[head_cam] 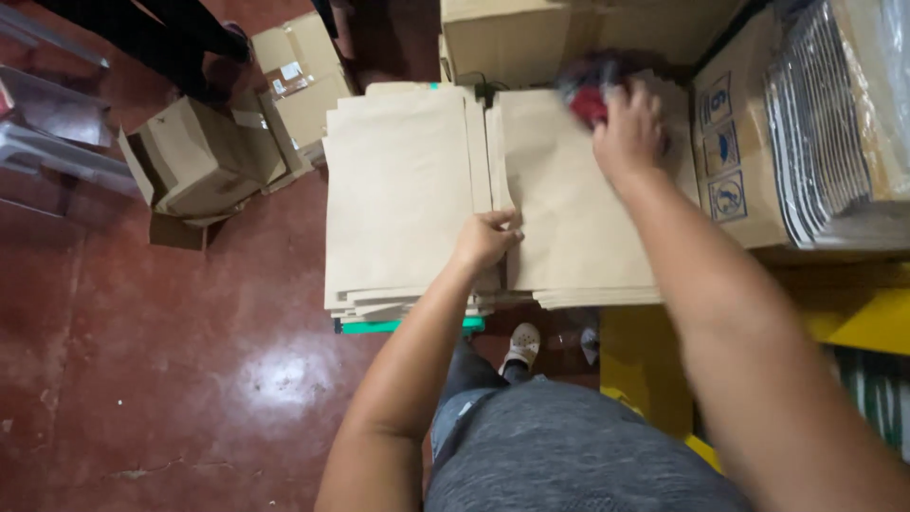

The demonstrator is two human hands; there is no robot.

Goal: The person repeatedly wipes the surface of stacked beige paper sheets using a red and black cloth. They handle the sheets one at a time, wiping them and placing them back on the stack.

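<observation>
Two stacks of flat brown paper bags lie side by side in front of me: the left stack (398, 190) and the right stack (569, 209). My left hand (485, 239) pinches the near left edge of the right stack's top sheet. My right hand (627, 128) is at the far end of that stack, closed on a blurred red and dark object (588, 90), which I cannot make out.
A large cardboard box (739, 152) with blue printed symbols and a bundle of flat plastic-wrapped sheets (825, 123) stands at the right. Open cardboard boxes (204, 156) sit on the red floor at left. Another box (531, 33) is behind the stacks. A yellow surface (853, 313) is lower right.
</observation>
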